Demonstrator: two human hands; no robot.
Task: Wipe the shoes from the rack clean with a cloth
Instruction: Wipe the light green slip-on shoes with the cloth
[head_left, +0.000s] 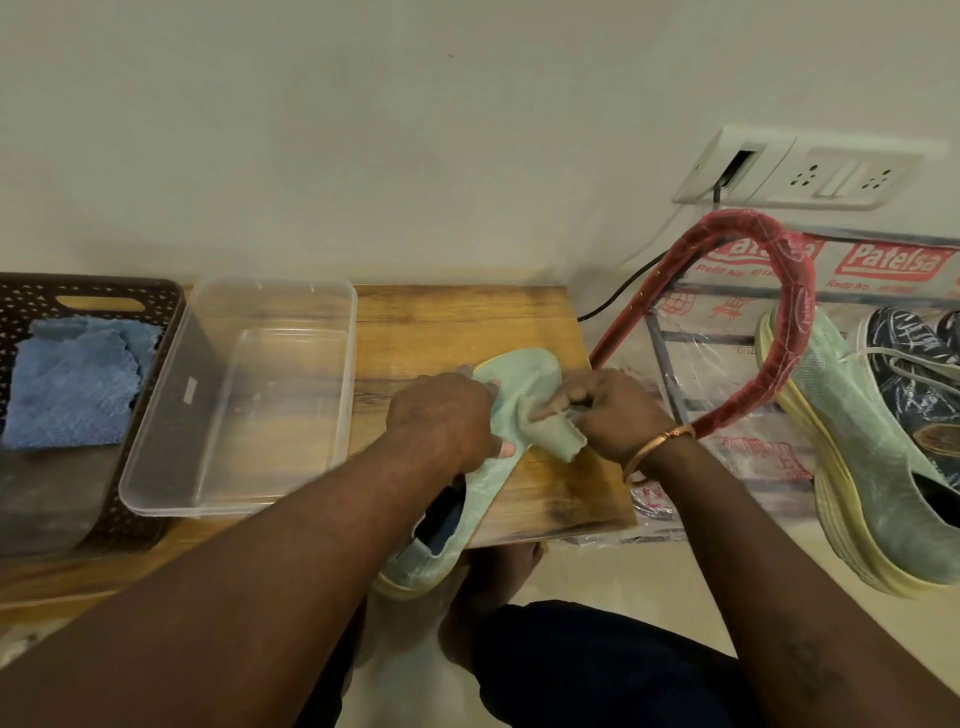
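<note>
A pale green mesh shoe (524, 376) with a yellowish sole lies on a wooden board (467, 322), toe pointing away, heel over the board's near edge. My left hand (447, 415) grips the shoe across its middle. My right hand (613, 415) pinches a small pale green cloth (558, 436) against the shoe's right side. The matching green shoe (872, 467) leans on the plastic-wrapped rack (727, 332) at the right, beside a dark blue patterned shoe (914, 364).
A clear plastic tub (249, 395) sits left of the board. Further left a brown perforated basket (88, 301) holds a blue cloth (72, 384). A wall socket panel (810, 166) with a black cable is behind the rack. My knee (597, 660) is below the board.
</note>
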